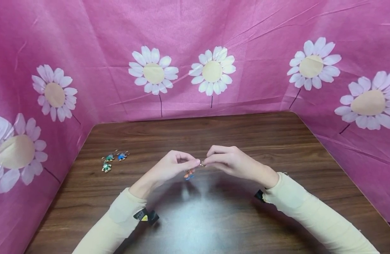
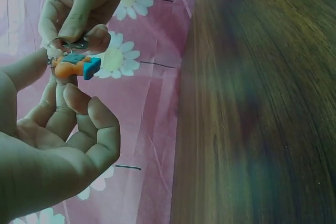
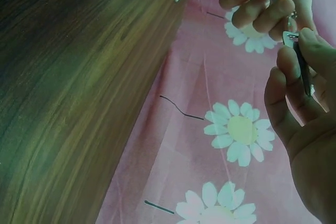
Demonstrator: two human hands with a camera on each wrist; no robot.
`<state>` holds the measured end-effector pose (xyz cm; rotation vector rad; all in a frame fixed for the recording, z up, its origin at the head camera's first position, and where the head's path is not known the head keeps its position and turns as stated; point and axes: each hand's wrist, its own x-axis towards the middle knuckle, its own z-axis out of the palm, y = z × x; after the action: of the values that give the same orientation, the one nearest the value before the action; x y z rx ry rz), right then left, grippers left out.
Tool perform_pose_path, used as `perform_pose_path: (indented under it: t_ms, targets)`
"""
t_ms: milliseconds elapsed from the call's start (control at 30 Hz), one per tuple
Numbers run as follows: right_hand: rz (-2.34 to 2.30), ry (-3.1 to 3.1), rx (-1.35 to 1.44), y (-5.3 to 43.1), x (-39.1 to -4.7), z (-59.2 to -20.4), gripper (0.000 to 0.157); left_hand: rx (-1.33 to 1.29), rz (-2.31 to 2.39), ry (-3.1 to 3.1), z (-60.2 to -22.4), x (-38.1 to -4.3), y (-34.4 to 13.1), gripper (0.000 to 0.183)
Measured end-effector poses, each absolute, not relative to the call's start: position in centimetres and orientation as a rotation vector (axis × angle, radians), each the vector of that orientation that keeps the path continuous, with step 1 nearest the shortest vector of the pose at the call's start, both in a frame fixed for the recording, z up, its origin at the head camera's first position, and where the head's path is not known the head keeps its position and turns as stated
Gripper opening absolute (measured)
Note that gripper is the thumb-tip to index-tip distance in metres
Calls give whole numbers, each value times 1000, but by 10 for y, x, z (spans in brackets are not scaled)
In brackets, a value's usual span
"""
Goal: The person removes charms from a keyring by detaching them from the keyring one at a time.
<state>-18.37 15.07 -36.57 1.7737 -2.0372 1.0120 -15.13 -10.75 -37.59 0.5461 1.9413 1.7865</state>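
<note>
My left hand (image 1: 174,165) pinches the ring of a keychain (image 2: 54,45) in front of me, above the table. A small orange and blue figure (image 1: 189,174) hangs from it below the fingers. Close on the right, my right hand (image 1: 234,162) pinches a small flat metal piece (image 3: 300,64) with a slot in its end, somewhat like a key. In the right wrist view its slotted end is up against the ring, between the two hands. Whether the ring passes through the slot is too small to tell.
Several more keychains with green and blue figures (image 1: 109,158) lie on the left of the brown wooden table (image 1: 245,225). A pink cloth (image 1: 261,98) with white flowers stands around the table's back and sides.
</note>
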Motion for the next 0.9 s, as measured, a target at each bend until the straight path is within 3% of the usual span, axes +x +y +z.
perform_pose_path:
  t_ms: [333, 633, 900]
  targets:
    - [1177, -2185, 1590, 148, -179, -366, 18, 713, 1759, 2131, -374, -148, -105, 11]
    - [1400, -2294, 1410, 148, -176, -371, 21, 845, 1756, 2275, -373, -146, -102, 8]
    - [1520, -2431, 1334, 148, -178, -367, 9, 845, 1737, 2304, -372, -146, -98, 11]
